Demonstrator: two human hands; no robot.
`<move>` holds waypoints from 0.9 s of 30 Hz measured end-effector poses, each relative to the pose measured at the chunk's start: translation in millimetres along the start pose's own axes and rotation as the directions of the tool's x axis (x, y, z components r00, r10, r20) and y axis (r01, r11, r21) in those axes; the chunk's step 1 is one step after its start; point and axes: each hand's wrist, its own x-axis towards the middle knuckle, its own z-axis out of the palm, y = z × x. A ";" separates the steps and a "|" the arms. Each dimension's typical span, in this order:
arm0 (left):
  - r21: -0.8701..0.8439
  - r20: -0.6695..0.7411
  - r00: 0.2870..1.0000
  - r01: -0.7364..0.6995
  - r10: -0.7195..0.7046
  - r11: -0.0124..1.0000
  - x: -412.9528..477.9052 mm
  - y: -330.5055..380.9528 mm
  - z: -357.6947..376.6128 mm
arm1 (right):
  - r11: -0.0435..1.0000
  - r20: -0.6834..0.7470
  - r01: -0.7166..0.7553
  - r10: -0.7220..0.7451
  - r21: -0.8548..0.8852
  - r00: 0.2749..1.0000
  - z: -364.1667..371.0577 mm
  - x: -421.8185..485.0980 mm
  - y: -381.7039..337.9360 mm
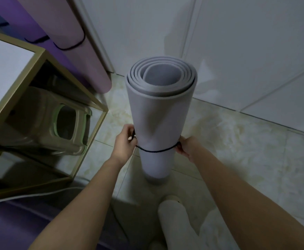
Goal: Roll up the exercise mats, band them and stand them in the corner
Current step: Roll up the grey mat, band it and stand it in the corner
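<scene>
A desk (5,73) with a white top and a thin gold frame was seen at left. A beige-green plastic stool (44,120) was stowed under it, inside the frame. The floor (237,150) was laid with cream, marble-look tiles. The wall (237,42) was covered in large white tiles. A white vertical trim (97,37) was noted beside the corner.

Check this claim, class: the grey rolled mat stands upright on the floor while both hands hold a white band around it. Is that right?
No: the head view shows the band is black, not white. The grey rolled mat stands upright, left hand and right hand holding the band.
</scene>
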 end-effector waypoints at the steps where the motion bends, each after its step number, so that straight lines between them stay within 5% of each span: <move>1: 0.024 0.005 0.999 -0.054 0.054 0.998 0.7 3.2 0.1 | 0.999 0.009 -0.001 0.001 0.032 1.000 2.9 -0.1 -1.0; 5: -0.013 -0.023 0.998 -0.058 0.058 0.998 0.5 -5.8 -0.2 | 0.998 -0.005 0.040 -0.040 0.042 0.999 3.2 1.3 -3.5; 8: 0.240 0.079 0.997 0.004 -0.024 0.971 -15.4 -47.4 -8.4 | 0.999 -0.044 0.028 -0.027 0.035 0.999 -12.1 6.4 -4.1; 11: 0.186 -0.094 0.995 -0.002 0.020 0.983 -21.1 -46.1 0.7 | 0.996 -0.057 0.086 -0.086 -0.003 0.995 -14.3 12.8 -1.1; 15: -0.279 -0.164 0.967 0.145 -0.195 0.949 -3.5 4.0 21.5 | 0.976 0.001 0.181 -0.183 -0.121 0.983 2.6 8.3 1.2; 17: -0.370 -0.135 0.958 0.189 -0.254 0.910 7.5 20.9 16.3 | 0.972 0.007 0.189 -0.190 -0.141 0.982 7.5 5.8 -0.6; 22: -0.218 0.197 0.922 0.372 -0.333 0.902 27.9 20.5 -4.0 | 0.966 0.069 0.219 -0.211 -0.139 0.975 4.5 3.3 -3.7; 27: 0.246 0.231 0.939 0.199 -0.257 0.949 34.6 21.6 -3.3 | 0.962 0.053 0.210 -0.204 -0.176 0.977 -7.0 5.8 -1.7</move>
